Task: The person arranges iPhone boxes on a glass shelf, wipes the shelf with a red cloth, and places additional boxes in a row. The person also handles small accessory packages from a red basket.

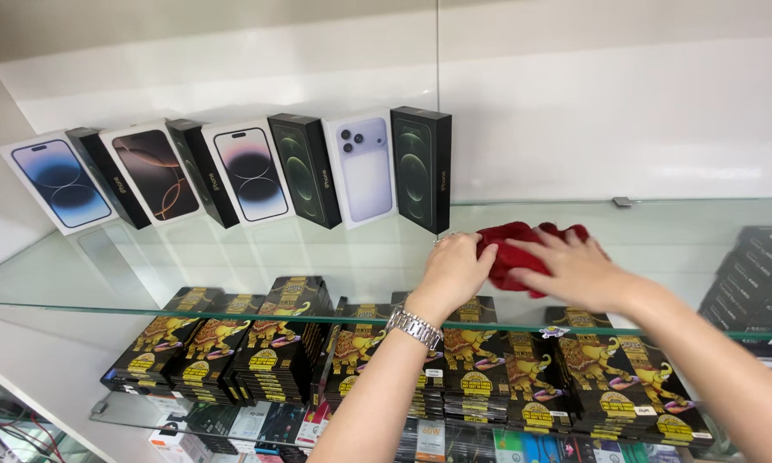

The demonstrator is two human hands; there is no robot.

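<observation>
Red and soft, the cloth (523, 253) lies bunched on the glass shelf (232, 266), just right of the leaning row of phone boxes (249, 171). The right hand (575, 267) presses flat on it with fingers spread, while the left hand (456, 267) seems to pinch its left edge, though the fingertips are hidden. It looks light and limp, likely to slide easily on glass, and best gathered by a bunched fold.

red cloth (523, 253) is being shown mid-frame | black-and-gold packets (266, 343) are being displayed lower left | silver watch (414, 327) is being worn
</observation>
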